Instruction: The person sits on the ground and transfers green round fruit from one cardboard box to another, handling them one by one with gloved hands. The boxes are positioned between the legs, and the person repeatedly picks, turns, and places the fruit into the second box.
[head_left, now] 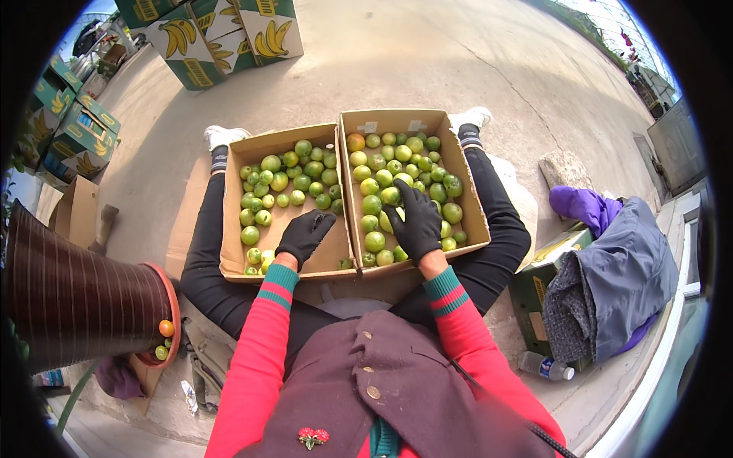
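Two shallow cardboard boxes stand side by side between my outstretched legs. In the left box (229, 229), green tomatoes (279, 182) lie toward the back and left, with bare cardboard at the front right. My left hand (304, 235), in a black glove, is over that bare part, its fingers curled together; what they hold, if anything, is hidden. More green tomatoes (416, 145), one tinged orange, cover much of the right box (477, 217). There my black-gloved right hand (418, 223) reaches among them, thumb and fingers closed around a pale green tomato (391, 196).
Banana boxes (221, 42) are stacked ahead, with others (80, 137) at far left. A tall brown container (92, 290) with an orange rim lies on its side at left. At right, jackets (611, 267) drape over a box, near a plastic bottle (546, 366).
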### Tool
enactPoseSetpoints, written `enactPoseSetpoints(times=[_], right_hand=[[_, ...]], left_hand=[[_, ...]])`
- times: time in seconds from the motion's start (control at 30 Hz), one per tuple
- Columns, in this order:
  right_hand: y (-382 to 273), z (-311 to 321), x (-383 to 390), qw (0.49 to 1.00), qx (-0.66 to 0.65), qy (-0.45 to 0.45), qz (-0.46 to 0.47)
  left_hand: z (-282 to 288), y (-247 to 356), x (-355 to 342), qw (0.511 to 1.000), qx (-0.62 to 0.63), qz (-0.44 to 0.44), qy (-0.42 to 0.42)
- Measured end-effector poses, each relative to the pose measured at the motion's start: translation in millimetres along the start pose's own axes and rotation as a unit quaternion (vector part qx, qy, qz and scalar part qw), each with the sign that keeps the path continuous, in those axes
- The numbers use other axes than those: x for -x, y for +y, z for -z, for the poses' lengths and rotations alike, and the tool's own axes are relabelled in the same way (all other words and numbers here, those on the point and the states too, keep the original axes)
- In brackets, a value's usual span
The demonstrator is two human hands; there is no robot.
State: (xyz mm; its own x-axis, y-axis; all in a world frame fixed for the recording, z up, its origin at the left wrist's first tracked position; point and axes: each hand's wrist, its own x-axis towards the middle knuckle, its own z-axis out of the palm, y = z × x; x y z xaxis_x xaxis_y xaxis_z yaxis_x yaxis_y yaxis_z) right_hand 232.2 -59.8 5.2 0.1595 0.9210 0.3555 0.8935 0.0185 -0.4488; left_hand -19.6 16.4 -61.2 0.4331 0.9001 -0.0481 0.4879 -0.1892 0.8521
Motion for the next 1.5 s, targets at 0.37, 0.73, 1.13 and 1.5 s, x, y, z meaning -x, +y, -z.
enactPoseSetpoints(times=[0.37,0.73,1.13,1.5], right_hand=[[64.5,0.7,-13.5,0.918,0.195,-0.302,-0.165],[53.3,24.3,-46.6,0.935,0.245,-0.227,-0.117],[94.1,0.5,-43.9,0.973,0.179,-0.05,-0.139],[7.3,-51.0,-39.2,0.984,-0.155,-0.043,-0.076]], left_hand=[[-0.7,-1.0,-0.8,0.98,-0.185,0.032,-0.067],[2.9,-1.0,1.4,0.973,-0.199,0.06,-0.098],[-1.4,-1.0,0.7,0.967,-0.225,0.042,-0.112],[-1.5,-1.0,1.2,0.965,-0.216,0.06,-0.132]])
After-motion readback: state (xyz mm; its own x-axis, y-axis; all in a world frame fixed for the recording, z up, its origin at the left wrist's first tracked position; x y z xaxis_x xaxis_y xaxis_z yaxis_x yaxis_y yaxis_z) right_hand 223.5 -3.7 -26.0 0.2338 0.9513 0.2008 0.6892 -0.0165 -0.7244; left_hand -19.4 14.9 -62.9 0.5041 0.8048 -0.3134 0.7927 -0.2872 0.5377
